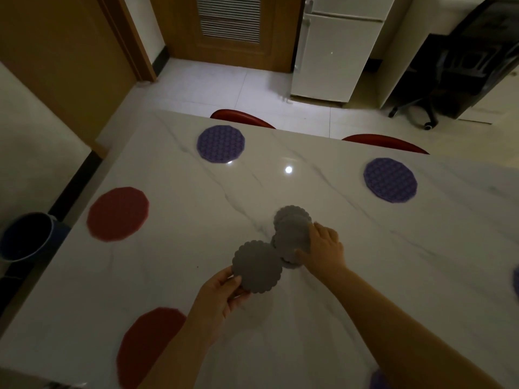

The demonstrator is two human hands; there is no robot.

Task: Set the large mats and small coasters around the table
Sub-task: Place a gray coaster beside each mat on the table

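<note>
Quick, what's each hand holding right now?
Left hand: pinches one grey coaster by its edge.
Right hand: grips the pile of grey coasters.

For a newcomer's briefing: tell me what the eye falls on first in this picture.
First, the middle of the white marble table, where the left hand pinches one grey scalloped coaster held above the top and the right hand grips the fanned stack of grey coasters beside it. Next come the bright colours: red mats along the left edge and purple mats along the far edge.
</note>
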